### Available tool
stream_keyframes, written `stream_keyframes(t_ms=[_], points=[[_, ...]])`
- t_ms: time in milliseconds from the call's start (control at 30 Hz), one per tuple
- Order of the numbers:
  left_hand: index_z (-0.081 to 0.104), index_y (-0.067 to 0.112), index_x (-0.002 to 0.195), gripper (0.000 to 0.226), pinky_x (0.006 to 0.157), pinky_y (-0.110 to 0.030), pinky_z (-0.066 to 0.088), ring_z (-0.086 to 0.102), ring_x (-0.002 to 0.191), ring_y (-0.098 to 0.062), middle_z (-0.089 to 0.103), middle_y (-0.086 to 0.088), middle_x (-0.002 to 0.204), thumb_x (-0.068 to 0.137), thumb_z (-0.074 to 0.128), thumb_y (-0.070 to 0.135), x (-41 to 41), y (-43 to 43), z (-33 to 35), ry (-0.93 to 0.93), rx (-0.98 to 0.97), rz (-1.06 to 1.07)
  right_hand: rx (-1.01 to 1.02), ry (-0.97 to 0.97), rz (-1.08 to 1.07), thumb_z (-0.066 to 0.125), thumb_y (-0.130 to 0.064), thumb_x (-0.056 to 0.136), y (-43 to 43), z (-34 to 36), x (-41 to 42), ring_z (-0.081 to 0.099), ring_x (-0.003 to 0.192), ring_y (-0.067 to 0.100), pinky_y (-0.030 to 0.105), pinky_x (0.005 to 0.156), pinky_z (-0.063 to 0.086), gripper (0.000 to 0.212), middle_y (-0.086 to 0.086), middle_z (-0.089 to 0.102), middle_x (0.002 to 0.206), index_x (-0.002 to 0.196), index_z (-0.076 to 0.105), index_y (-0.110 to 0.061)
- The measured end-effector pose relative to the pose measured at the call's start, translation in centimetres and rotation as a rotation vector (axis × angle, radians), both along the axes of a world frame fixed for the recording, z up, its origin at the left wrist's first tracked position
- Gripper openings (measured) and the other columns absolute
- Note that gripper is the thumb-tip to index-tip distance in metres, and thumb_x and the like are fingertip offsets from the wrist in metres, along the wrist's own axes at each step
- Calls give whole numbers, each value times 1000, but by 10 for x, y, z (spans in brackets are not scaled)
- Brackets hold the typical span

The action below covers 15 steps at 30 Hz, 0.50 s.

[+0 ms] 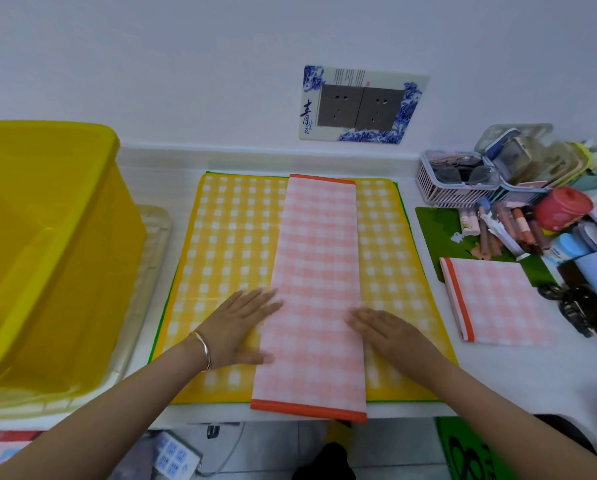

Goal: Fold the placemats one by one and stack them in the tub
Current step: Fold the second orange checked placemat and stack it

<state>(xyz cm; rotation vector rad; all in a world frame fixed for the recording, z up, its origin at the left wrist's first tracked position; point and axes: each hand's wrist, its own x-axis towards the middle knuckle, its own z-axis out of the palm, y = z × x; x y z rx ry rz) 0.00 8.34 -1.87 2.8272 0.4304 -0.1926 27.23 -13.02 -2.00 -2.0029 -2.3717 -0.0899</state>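
Note:
A pink checked placemat (317, 271) with orange end borders lies folded into a long strip down the middle of a flat yellow checked placemat (227, 244). My left hand (238, 323) rests flat at the strip's left edge, fingers straight. Flat on the strip's right edge presses my right hand (387, 329). A second pink checked placemat (497, 299), folded to a small rectangle, lies on the table to the right. The yellow tub (47, 258) stands at the left and looks empty.
A pale tray (151, 251) sits under the tub. At the right are a basket with glasses (459, 181), a green mat (439, 233), tubes, a red jar (563, 207) and other clutter. Wall sockets (359, 109) are behind. A power strip (175, 459) lies on the floor.

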Motion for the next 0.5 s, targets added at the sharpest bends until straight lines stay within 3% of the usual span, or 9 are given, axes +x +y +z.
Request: stream_keyframes(t_ms=[67, 267, 367, 500], points=[[-13, 40, 142, 101, 113, -32, -18, -22, 140, -10, -19, 15, 151, 67, 36, 86, -5, -4, -2, 71, 18, -26, 3, -37, 51, 82, 5, 53, -2, 3, -4, 53, 122, 19, 31, 101, 38, 97, 5, 53, 136, 137, 39, -14], [-30, 38, 138, 121, 111, -38, -22, -36, 135, -12, -34, 10, 148, 57, 42, 92, -14, -14, -9, 186, 65, -67, -59, -113, 98, 78, -4, 65, 16, -6, -16, 50, 125, 27, 35, 101, 38, 86, 7, 51, 138, 139, 36, -17], [-29, 33, 141, 132, 111, -41, -23, -39, 133, -15, -38, 4, 147, 50, 45, 93, -15, -16, -6, 203, 55, -100, -138, -29, 64, 74, -7, 73, 21, -9, -16, 45, 129, 29, 37, 102, 35, 81, 5, 46, 142, 142, 35, -21], [-30, 30, 141, 136, 108, -40, -27, -41, 131, -16, -42, 2, 145, 46, 41, 96, -17, -18, -2, 228, 79, -141, -204, 250, -34, 47, 15, 82, 20, -7, -12, 18, 142, 15, 33, 111, 29, 83, -12, 24, 151, 144, 25, -34]])
